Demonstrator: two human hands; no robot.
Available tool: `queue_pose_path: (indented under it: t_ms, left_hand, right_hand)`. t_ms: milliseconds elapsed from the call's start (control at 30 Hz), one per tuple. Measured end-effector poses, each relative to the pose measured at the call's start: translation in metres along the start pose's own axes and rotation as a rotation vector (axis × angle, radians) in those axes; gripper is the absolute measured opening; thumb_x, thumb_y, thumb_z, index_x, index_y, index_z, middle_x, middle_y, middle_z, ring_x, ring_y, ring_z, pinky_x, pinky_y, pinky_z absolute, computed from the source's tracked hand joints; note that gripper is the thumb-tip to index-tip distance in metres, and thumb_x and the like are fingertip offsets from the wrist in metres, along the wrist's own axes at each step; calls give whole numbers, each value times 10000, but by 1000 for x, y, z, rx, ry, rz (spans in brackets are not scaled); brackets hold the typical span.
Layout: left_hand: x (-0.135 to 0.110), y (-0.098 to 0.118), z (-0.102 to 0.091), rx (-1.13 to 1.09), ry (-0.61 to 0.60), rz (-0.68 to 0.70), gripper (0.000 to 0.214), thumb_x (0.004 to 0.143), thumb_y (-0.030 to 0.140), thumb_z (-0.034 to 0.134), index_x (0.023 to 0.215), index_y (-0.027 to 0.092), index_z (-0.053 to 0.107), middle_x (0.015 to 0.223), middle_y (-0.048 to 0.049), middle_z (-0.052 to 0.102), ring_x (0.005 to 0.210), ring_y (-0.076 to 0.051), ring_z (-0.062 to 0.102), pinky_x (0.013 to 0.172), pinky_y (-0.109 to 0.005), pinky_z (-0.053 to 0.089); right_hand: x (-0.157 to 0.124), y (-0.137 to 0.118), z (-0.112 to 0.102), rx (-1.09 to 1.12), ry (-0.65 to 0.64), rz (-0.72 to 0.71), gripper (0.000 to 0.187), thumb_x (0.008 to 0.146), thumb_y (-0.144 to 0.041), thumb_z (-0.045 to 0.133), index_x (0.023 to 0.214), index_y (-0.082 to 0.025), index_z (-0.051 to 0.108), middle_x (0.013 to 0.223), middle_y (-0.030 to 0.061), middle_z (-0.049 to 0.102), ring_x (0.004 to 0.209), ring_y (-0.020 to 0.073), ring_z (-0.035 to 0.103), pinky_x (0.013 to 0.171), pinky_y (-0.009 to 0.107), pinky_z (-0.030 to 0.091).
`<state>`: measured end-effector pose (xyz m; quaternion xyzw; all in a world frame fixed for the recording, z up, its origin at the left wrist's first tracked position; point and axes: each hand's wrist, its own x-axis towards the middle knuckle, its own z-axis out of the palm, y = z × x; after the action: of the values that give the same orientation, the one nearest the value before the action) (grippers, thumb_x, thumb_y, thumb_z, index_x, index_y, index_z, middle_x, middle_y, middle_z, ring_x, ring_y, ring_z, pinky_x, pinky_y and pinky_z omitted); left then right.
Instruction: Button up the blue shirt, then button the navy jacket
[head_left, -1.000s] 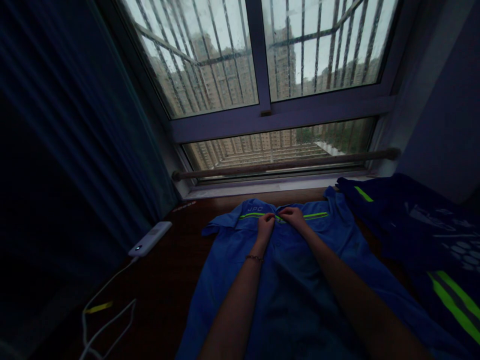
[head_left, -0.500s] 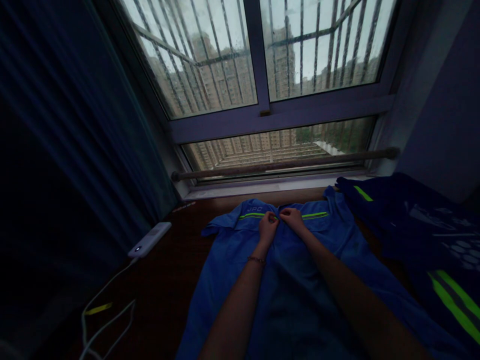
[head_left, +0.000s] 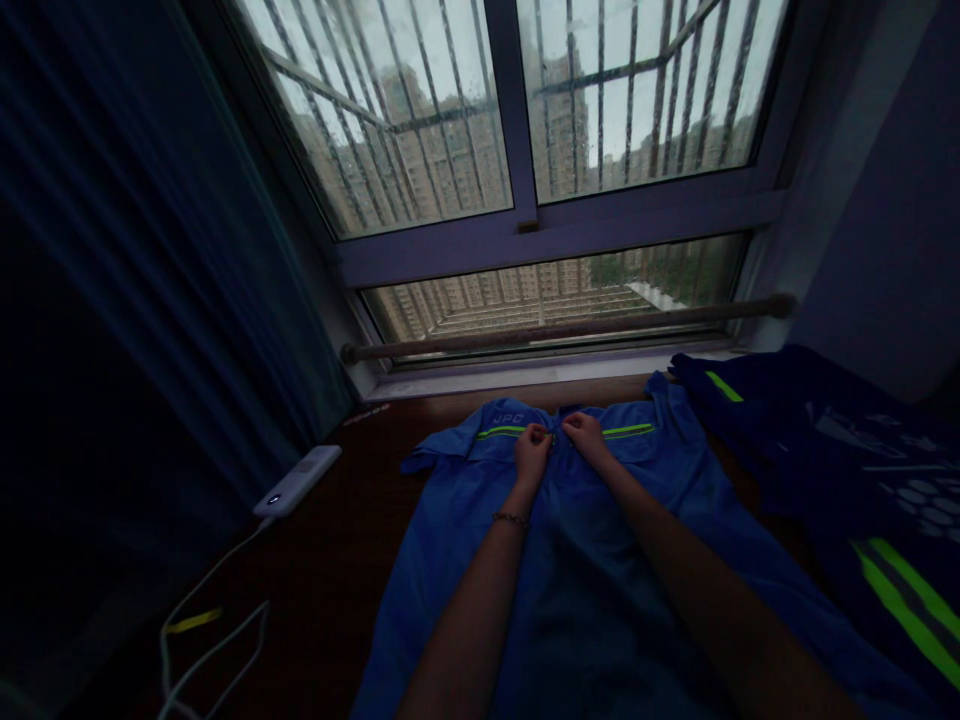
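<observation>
A blue work shirt (head_left: 442, 540) with yellow-green reflective stripes and pale lettering lies spread out under my arms. Near the top middle of its front, my left hand (head_left: 533, 449) pinches one front edge. Just to the right, my right hand (head_left: 586, 436) pinches the opposite edge, with a small gap between the two hands. The front parts slightly there, and darker cloth shows in the opening. Fine details at the fingertips are too dim to make out. A bracelet circles my left wrist.
A dark blue garment (head_left: 817, 430) with reflective stripes lies at the right. On the dark wooden surface (head_left: 330, 560) at the left are a white power bank (head_left: 298, 482), its cable (head_left: 214, 575) and a yellow strip (head_left: 193, 621). A rail (head_left: 570, 330) crosses the window; a curtain (head_left: 172, 270) hangs left.
My hands have drawn slightly apart, and the gap in the shirt front between them is a little wider. The other things lie as before.
</observation>
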<state>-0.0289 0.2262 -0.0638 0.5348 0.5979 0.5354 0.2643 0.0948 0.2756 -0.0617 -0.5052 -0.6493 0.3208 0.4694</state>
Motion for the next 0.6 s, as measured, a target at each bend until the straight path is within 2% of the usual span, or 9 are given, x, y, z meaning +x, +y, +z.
queue_pose_path:
  t_ms: [167, 300, 333, 400, 467, 500, 533, 600]
  left_hand:
    - [2, 5, 0, -10, -18, -60, 105, 655, 198, 550, 742, 144, 525, 593, 29, 510, 485, -74, 497, 462, -169, 375]
    - [6, 20, -12, 17, -149, -125, 171, 641, 294, 589, 646, 131, 537, 491, 23, 513, 377, -72, 449, 385, -174, 325]
    - [6, 24, -16, 26, -225, -143, 216, 622, 333, 607, 602, 129, 542, 454, 18, 511, 350, -76, 437, 366, -180, 311]
    - [4, 33, -24, 73, -490, -192, 273, 559, 380, 652, 528, 128, 551, 413, 0, 522, 336, -90, 441, 352, -188, 303]
    - [-2, 38, -29, 170, -739, -234, 254, 476, 338, 706, 464, 140, 547, 389, -5, 528, 345, -102, 454, 358, -194, 307]
    - [-5, 39, -29, 223, -798, -240, 230, 439, 284, 722, 433, 150, 536, 370, 2, 517, 344, -103, 449, 362, -196, 303]
    - [-8, 39, -27, 265, -797, -234, 217, 410, 220, 727, 401, 161, 518, 342, 15, 493, 336, -100, 435, 366, -198, 295]
    - [-14, 36, -21, 295, -678, -197, 239, 378, 108, 702, 351, 175, 474, 294, 41, 425, 321, -90, 396, 376, -203, 277]
  right_hand:
    - [4, 5, -1, 115, 70, 73, 222, 633, -300, 474, 722, -141, 603, 705, 61, 632, 653, 177, 583, 606, 278, 452]
    - [8, 10, -3, 210, 129, 132, 290, 644, -349, 458, 769, -125, 594, 734, 82, 638, 657, 185, 592, 555, 263, 460]
    - [8, 11, -3, 227, 142, 140, 301, 646, -357, 456, 775, -122, 593, 743, 86, 639, 662, 185, 593, 552, 260, 460]
    - [9, 12, -3, 248, 168, 150, 316, 650, -365, 453, 782, -113, 591, 749, 92, 640, 657, 184, 590, 549, 258, 458]
    - [9, 12, -2, 252, 189, 151, 324, 655, -367, 450, 787, -107, 590, 744, 93, 638, 640, 180, 585, 546, 258, 455]
    - [8, 11, -2, 246, 197, 150, 322, 657, -367, 449, 785, -107, 590, 736, 91, 637, 633, 178, 582, 546, 259, 453]
    - [8, 9, -3, 236, 206, 148, 317, 659, -365, 447, 780, -109, 589, 727, 88, 636, 631, 178, 580, 551, 260, 451]
    - [6, 3, -7, 199, 234, 142, 297, 658, -358, 451, 767, -118, 587, 721, 86, 633, 652, 185, 578, 582, 269, 448]
